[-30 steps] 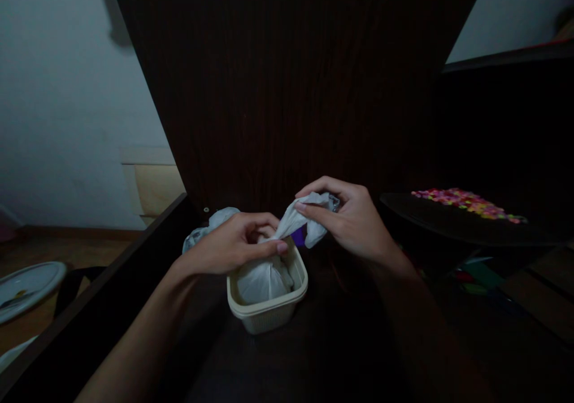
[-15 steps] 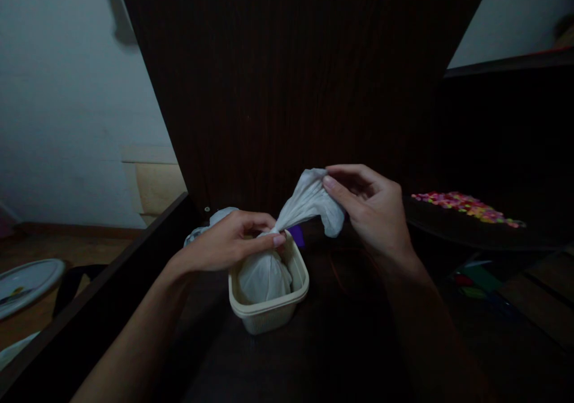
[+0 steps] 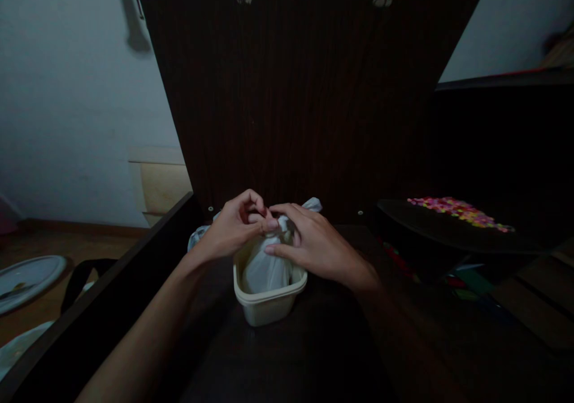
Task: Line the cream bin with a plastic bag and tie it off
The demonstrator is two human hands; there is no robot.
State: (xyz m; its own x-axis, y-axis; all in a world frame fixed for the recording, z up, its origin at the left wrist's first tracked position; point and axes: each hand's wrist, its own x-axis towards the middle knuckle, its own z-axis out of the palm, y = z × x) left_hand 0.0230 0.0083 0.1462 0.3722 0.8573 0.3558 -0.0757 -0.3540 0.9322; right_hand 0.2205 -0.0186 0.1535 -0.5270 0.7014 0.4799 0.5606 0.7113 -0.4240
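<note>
A white plastic bag [image 3: 268, 266], full and rounded at the bottom, sits inside a cream rectangular tub [image 3: 270, 307] on the dark surface. My left hand [image 3: 234, 225] is closed, its thumb and fingers pinching the twisted neck of the bag above the tub's left side. On the other side my right hand [image 3: 316, 244] curls around the neck, thumb low on the bag's front and fingertips close to those of my left hand. The loose top of the bag pokes out behind my right hand. What the bag contains is hidden.
A dark upright panel [image 3: 291, 104] rises behind the tub, and a low board [image 3: 147, 235] edges the surface on the left. At right, small colourful pieces [image 3: 461, 211] lie on a dark curved shelf [image 3: 426, 226]. A white round lid-like thing [image 3: 33, 277] lies at lower left.
My right hand has moved left and down from the bag's stretched-out top to its neck, beside my left hand. The bag's top now lies behind my right hand. The view has shifted slightly.
</note>
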